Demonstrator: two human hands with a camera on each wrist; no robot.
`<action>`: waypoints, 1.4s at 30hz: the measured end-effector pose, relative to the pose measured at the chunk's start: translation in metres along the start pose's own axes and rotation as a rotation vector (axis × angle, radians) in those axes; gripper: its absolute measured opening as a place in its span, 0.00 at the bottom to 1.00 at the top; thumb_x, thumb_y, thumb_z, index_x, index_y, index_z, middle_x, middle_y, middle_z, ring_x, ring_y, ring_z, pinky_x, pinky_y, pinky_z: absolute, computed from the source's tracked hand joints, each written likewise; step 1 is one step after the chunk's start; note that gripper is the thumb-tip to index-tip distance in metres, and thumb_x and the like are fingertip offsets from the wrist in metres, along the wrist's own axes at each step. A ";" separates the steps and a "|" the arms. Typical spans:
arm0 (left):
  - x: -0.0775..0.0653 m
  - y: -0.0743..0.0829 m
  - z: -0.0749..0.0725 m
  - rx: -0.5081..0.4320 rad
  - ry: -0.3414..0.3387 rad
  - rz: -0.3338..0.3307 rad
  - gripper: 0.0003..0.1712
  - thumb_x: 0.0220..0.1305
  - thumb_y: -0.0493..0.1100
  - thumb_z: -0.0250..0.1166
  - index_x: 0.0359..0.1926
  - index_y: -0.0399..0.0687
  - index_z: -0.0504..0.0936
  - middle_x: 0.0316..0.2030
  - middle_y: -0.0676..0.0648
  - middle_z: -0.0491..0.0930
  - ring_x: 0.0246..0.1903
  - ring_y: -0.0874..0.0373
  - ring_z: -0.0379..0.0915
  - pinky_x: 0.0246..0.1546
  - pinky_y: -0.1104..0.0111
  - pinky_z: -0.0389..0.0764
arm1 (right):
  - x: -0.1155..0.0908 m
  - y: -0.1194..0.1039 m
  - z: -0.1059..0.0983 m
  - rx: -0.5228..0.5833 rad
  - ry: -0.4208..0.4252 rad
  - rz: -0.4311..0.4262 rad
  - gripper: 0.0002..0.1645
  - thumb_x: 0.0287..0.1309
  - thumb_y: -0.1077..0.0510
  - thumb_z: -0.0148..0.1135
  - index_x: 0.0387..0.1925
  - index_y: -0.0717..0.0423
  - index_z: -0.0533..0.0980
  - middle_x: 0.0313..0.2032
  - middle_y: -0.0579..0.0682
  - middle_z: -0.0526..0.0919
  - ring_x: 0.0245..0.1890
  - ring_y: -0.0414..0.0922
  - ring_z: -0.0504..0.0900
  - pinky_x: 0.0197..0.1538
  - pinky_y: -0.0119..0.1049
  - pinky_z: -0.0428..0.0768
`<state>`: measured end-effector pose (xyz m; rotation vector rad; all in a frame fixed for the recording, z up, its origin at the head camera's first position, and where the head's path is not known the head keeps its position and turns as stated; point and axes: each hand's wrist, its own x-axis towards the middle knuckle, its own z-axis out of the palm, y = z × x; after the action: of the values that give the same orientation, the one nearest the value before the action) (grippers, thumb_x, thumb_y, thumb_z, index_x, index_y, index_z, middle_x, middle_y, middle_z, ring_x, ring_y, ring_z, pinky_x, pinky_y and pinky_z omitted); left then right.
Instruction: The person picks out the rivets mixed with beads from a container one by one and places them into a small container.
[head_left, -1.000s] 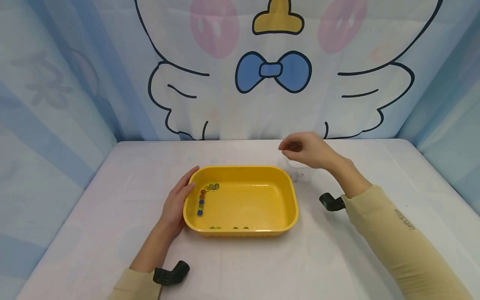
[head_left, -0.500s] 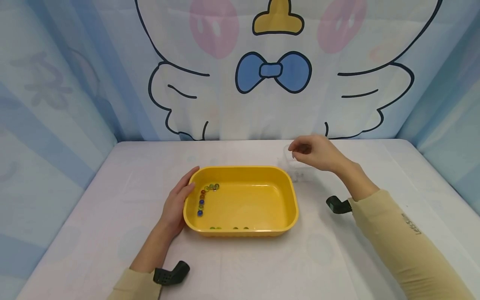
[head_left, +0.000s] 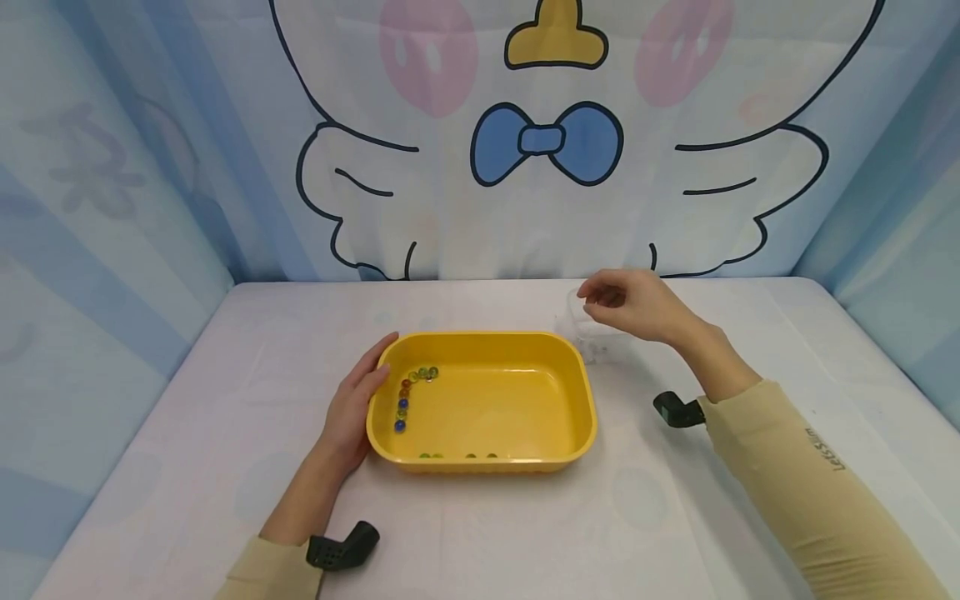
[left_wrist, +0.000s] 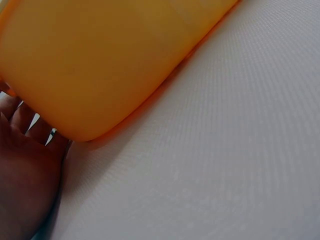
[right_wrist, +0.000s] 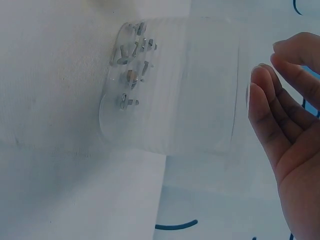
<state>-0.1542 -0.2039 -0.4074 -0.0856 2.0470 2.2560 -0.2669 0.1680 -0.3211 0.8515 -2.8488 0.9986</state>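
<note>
A yellow plastic tray [head_left: 495, 408] stands mid-table. Glass marbles [head_left: 403, 403], blue, red and yellow-green, line its left side, and several more lie along the front wall. At the tray's left edge my left hand [head_left: 347, 421] holds it, thumb at the rim and fingers along the outer wall [left_wrist: 85, 70]. Beyond the right rear corner is a clear plastic container [right_wrist: 200, 85], faint in the head view. Small metal pieces [right_wrist: 132, 65], some screw-like, and a coppery one lie at its bottom. My right hand [head_left: 637, 308] hovers at its mouth, fingers bent, a gap between thumb and fingertips.
A pale cloth [head_left: 487, 533] covers the table. Behind it hangs a printed curtain [head_left: 547, 225], with blue curtains at both sides. A black wrist camera [head_left: 343, 546] sits on the left sleeve, another black camera [head_left: 678, 410] on the right.
My right hand has shifted a little to the right and slightly lower over the clear container, then stayed almost still. The left hand, tray and marbles have not moved.
</note>
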 end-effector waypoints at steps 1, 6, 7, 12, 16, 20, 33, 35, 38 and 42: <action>0.000 0.000 0.000 0.001 0.001 0.000 0.29 0.79 0.45 0.44 0.78 0.58 0.60 0.74 0.59 0.58 0.70 0.61 0.55 0.72 0.64 0.56 | 0.000 0.000 0.000 0.005 -0.001 0.003 0.11 0.63 0.64 0.65 0.46 0.63 0.81 0.41 0.54 0.83 0.38 0.49 0.78 0.41 0.26 0.78; 0.000 0.000 -0.001 -0.001 0.002 0.002 0.29 0.79 0.44 0.44 0.78 0.58 0.60 0.74 0.59 0.58 0.71 0.62 0.54 0.72 0.65 0.55 | 0.003 -0.002 0.001 0.012 0.000 -0.007 0.11 0.63 0.64 0.65 0.47 0.63 0.81 0.40 0.53 0.83 0.38 0.48 0.78 0.40 0.24 0.78; 0.000 -0.001 -0.001 -0.003 0.001 0.002 0.29 0.79 0.44 0.44 0.78 0.58 0.60 0.74 0.59 0.58 0.71 0.62 0.54 0.72 0.65 0.56 | 0.004 -0.003 0.001 0.012 0.003 -0.015 0.11 0.63 0.64 0.66 0.46 0.63 0.81 0.40 0.53 0.83 0.37 0.48 0.78 0.40 0.25 0.78; 0.000 0.000 -0.001 -0.005 0.001 0.002 0.29 0.79 0.45 0.44 0.78 0.58 0.60 0.74 0.59 0.58 0.71 0.62 0.54 0.72 0.65 0.56 | 0.009 -0.010 0.002 0.013 0.015 -0.059 0.10 0.62 0.64 0.66 0.46 0.62 0.82 0.39 0.52 0.84 0.37 0.47 0.78 0.41 0.27 0.79; 0.000 0.000 -0.001 -0.002 0.002 0.003 0.29 0.79 0.45 0.44 0.78 0.58 0.60 0.75 0.58 0.57 0.72 0.62 0.53 0.72 0.64 0.56 | 0.014 -0.018 0.005 0.024 0.010 -0.073 0.11 0.63 0.63 0.65 0.47 0.61 0.81 0.40 0.52 0.83 0.37 0.47 0.78 0.43 0.29 0.79; 0.000 0.000 -0.001 -0.001 0.000 0.003 0.29 0.79 0.44 0.44 0.78 0.58 0.60 0.75 0.59 0.57 0.72 0.62 0.53 0.72 0.65 0.56 | 0.020 -0.024 0.009 0.046 0.013 -0.106 0.11 0.63 0.64 0.66 0.47 0.62 0.82 0.40 0.52 0.83 0.38 0.47 0.78 0.44 0.30 0.79; 0.001 0.000 0.000 -0.003 0.003 -0.005 0.29 0.79 0.45 0.44 0.78 0.59 0.61 0.74 0.59 0.58 0.71 0.62 0.53 0.72 0.65 0.56 | 0.037 -0.047 0.022 0.108 0.012 -0.202 0.11 0.61 0.64 0.67 0.46 0.61 0.83 0.39 0.50 0.84 0.36 0.46 0.78 0.43 0.32 0.80; 0.000 0.000 0.000 -0.004 0.004 -0.005 0.29 0.79 0.44 0.44 0.78 0.58 0.61 0.74 0.59 0.58 0.72 0.62 0.53 0.72 0.64 0.56 | 0.039 -0.051 0.024 0.110 0.008 -0.216 0.11 0.61 0.65 0.67 0.46 0.61 0.83 0.39 0.50 0.84 0.36 0.45 0.78 0.43 0.33 0.80; 0.000 0.000 0.000 -0.001 0.007 -0.006 0.29 0.79 0.44 0.44 0.78 0.58 0.61 0.75 0.59 0.58 0.72 0.62 0.52 0.73 0.64 0.55 | 0.041 -0.058 0.026 0.111 -0.001 -0.225 0.12 0.60 0.65 0.67 0.46 0.61 0.83 0.39 0.50 0.84 0.36 0.45 0.78 0.44 0.34 0.81; 0.000 0.000 0.000 0.001 0.006 -0.006 0.29 0.79 0.44 0.44 0.78 0.58 0.60 0.75 0.59 0.57 0.72 0.62 0.52 0.73 0.64 0.54 | 0.044 -0.065 0.030 0.118 -0.017 -0.238 0.12 0.60 0.65 0.67 0.47 0.61 0.83 0.40 0.50 0.84 0.37 0.45 0.78 0.45 0.36 0.82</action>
<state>-0.1544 -0.2037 -0.4073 -0.0978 2.0476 2.2544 -0.2670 0.0861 -0.2998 1.1804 -2.6402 1.1389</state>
